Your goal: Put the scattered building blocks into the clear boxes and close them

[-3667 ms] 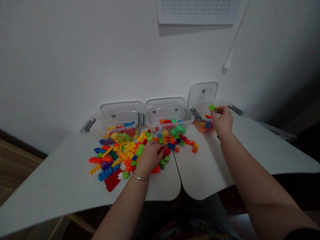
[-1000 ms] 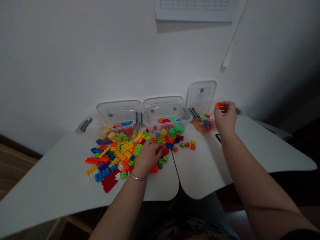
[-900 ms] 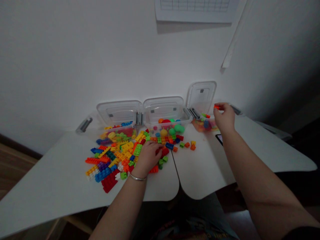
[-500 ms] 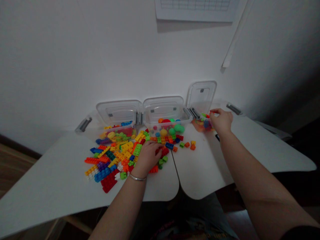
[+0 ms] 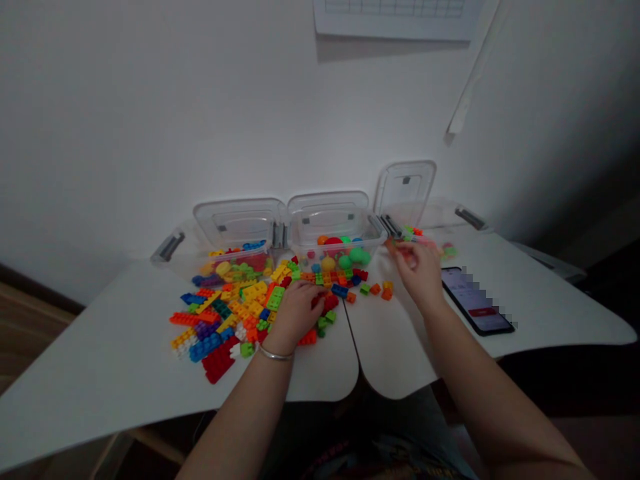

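My left hand (image 5: 297, 310), with a silver bangle at the wrist, rests over a pile of colourful toy building blocks (image 5: 245, 307). Its fingers are loosely bent and apart above a red block (image 5: 330, 304), and the palm side is hidden. My right hand (image 5: 420, 270) is in front of the small clear box (image 5: 443, 252) on the right, which holds a few coloured blocks. Its thumb and fingers look apart and slightly blurred, with no block visible between them. Loose orange blocks (image 5: 387, 293) and a green block (image 5: 365, 290) lie just left of it.
Two more clear boxes stand against the wall: the left box (image 5: 187, 263) contains blocks, the middle box (image 5: 377, 235) coloured balls and other rounded pieces. Their lids are raised. A phone (image 5: 475, 303) lies on the right of the white table (image 5: 400, 360). A gap divides the tabletop near the front.
My right hand has moved left and toward me, away from the small right box, uncovering the phone. My left hand has stayed on the pile.
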`<state>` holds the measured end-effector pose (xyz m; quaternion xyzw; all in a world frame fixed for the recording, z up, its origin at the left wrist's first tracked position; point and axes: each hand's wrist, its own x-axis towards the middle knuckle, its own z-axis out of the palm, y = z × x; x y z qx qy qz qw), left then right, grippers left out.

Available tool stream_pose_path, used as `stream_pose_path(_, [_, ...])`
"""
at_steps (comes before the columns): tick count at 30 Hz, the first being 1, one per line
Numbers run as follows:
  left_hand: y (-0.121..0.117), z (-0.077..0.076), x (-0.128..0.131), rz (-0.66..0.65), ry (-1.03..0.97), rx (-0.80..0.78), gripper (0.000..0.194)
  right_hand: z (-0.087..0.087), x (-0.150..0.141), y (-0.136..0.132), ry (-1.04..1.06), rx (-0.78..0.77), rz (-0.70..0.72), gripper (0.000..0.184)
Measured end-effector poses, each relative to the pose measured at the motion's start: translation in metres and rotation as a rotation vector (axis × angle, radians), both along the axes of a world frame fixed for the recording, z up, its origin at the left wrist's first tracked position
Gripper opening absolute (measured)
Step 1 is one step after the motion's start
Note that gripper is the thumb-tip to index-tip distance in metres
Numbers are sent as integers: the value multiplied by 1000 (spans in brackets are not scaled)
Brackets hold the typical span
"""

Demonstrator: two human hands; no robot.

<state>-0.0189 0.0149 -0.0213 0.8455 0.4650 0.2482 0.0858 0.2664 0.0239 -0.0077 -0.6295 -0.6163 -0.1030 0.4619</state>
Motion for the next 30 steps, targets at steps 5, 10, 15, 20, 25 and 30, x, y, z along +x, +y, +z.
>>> stream_pose_path(5, [0,0,0,5,0,2,24,-35,-29,-21,-137,-377,6,43])
stream_pose_path(10, [1,0,-1,-7,-1,5,25,-50,-30,-23,-206,-397,72,41])
stream_pose_path(15, [1,0,-1,-11,-9,2,25,-50,-27,-17,-169,-388,217,30])
stream_pose_path(20, [1,0,-1,-5,-7,-1,25,-50,-31,-15,-115,-394,282,29])
stream_pose_path(25, [1,-1,-2,3,-2,-1,25,-54,-32,-13,-103,-360,335,29])
stream_pose_path(30, [2,-3,-2,8,-3,0,25,-53,-30,-14,-60,-308,317,30])
